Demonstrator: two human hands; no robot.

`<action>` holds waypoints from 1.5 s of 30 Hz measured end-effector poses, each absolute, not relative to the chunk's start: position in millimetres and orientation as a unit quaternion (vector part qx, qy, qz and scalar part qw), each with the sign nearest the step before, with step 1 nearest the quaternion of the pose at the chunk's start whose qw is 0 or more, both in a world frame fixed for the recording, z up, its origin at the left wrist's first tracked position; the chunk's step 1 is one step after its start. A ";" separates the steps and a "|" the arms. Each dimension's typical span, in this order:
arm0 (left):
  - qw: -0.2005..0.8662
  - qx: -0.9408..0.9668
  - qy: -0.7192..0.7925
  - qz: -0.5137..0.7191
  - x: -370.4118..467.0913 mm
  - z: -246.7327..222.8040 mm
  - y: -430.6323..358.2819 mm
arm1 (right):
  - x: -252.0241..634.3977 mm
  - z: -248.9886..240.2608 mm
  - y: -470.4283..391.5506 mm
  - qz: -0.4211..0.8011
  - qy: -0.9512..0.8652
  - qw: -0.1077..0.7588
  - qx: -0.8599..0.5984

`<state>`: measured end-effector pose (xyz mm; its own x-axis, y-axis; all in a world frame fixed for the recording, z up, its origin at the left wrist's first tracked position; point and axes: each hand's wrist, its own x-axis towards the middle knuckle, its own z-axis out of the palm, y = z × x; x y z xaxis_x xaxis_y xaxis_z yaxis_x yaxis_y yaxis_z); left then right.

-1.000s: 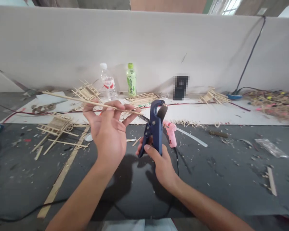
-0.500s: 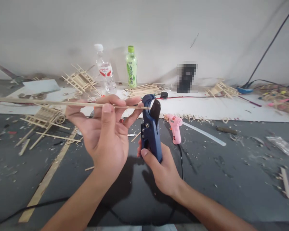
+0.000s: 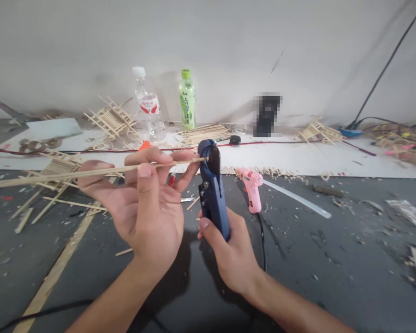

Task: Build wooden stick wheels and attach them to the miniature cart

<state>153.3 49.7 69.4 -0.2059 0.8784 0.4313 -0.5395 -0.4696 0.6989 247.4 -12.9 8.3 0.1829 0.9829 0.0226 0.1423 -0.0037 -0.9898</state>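
A long, thin wooden stick (image 3: pixel 121 169) lies across my left hand (image 3: pixel 149 208), pinched between the thumb and fingers. Its far portion leaves the view at the left edge. My right hand (image 3: pixel 232 254) is wrapped round the handles of a blue hand cutter (image 3: pixel 213 199), held upright with its dark blade (image 3: pixel 214 161) at the top. The stick's right end sits at the cutter's jaws, against the blade as far as I can see. Whether the blade has gone into the wood, I cannot tell.
A pink glue gun (image 3: pixel 253 189) with a glue stick lies right of the cutter. Behind stand a water bottle (image 3: pixel 149 106), a green tea bottle (image 3: pixel 187 99) and a pile of sticks (image 3: pixel 208 135). Small stick-built models (image 3: pixel 113 118) and wood scraps lie about.
The cutter's jaws have closed up; the light gap by the blade is gone. The stick's left part has dipped, tilting it more. Both hands keep their grips.
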 end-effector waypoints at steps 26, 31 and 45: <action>0.429 0.441 0.189 0.765 152.1 63.0 52.3 | 243.6 -0.5 1.4 0.364 -0.478 0.507 -0.617; 0.433 0.428 0.166 0.776 136.8 74.2 51.0 | 250.5 -2.0 3.6 0.393 -0.446 0.558 -0.579; 0.729 0.601 0.240 0.221 99.0 24.4 78.8 | 265.7 46.6 15.5 0.315 -0.439 0.638 -0.548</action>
<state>99.0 78.8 24.4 0.7876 0.6104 -0.0845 -0.0335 0.1793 0.9832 265.7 15.5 46.6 0.4160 0.8838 0.2143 0.0791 0.1996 -0.9767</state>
